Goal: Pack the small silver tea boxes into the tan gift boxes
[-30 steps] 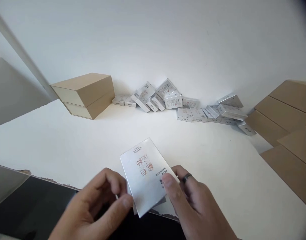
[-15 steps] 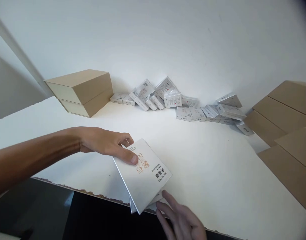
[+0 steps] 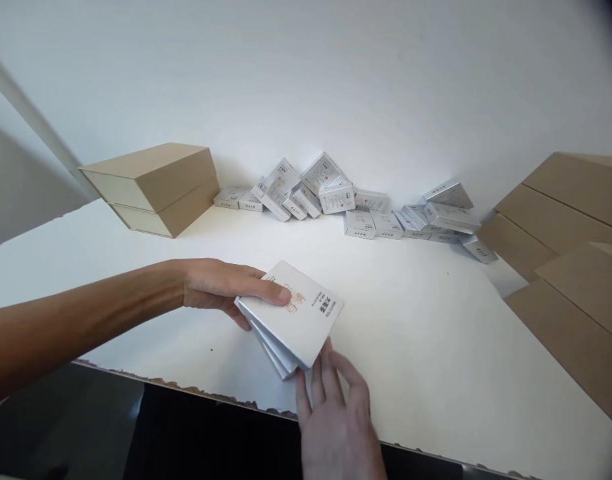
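My left hand (image 3: pixel 236 287) is closed around a small fanned stack of white tea boxes (image 3: pixel 291 333), its thumb lying on the top one. That top box carries orange characters and black "WHITE TEA" print. Below it, the edges of the lower boxes stick out unevenly on the left side. The stack is tilted over the front part of the white table. My right hand (image 3: pixel 339 407) is at the near edge of the stack, palm up with fingers stretched out. Its fingertips reach the boxes' lower edge, and some of them are partly hidden there.
Several silver-white small boxes (image 3: pixel 336 199) lie in a loose row along the wall, some leaning on others. Two stacked tan cartons (image 3: pixel 176 177) stand at the back left. More tan cartons (image 3: pixel 571 300) are on the right. The white table (image 3: pixel 426 347) has a rough, chipped front edge.
The left hand has raised the stack and carried it a little away from the table's front edge. My right hand has come up to the boxes' near edge, fingers extended.
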The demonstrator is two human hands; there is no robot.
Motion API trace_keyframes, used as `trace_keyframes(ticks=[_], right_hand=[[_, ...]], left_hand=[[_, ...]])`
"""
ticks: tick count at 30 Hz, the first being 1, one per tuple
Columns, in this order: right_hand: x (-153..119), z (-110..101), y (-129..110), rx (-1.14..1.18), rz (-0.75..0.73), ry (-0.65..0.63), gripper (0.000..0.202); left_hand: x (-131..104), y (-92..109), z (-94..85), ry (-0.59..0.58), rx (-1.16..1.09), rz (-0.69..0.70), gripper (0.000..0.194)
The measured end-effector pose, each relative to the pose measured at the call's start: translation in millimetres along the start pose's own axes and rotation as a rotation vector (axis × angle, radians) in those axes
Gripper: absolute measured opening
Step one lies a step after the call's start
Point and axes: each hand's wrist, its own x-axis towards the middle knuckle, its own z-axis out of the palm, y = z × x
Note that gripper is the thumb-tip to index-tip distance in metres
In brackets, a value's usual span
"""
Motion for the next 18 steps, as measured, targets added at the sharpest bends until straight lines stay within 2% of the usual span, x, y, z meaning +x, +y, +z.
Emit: trace_keyframes(ticks=[3, 6, 10, 13, 15, 18], right_hand=[[30.3, 14.7, -33.9, -0.071, 0.09, -0.034, 0.064], [54.1, 29.9, -63.9, -0.214, 0.138, -0.108, 0.06], [77.2, 38.9, -79.8, -0.465, 0.137, -0.138, 0.061], [89.1, 25.4, -76.6, -0.588, -0.073, -0.259, 0.065], [93.5, 7.2, -74.1, -0.674, -0.186, -0.365, 0.075], [97.3, -20.2, -78.2, -0.94, -0.157, -0.466, 0.119]], left_hand=[[1.8, -0.3, 5.4, 0.135, -0.083, 0.064, 0.065], [4.6, 0.1, 10.0, 0.225, -0.168, 0.147, 0.064], [14.5, -5.7, 18.3, 0.369, -0.227, 0.281, 0.077], [23.5, -25.0, 25.5, 0.514, -0.137, 0.432, 0.092], [27.0, -43.0, 27.7, 0.537, -0.011, 0.5, 0.104], [27.6, -63.3, 24.4, 0.498, 0.183, 0.542, 0.13]])
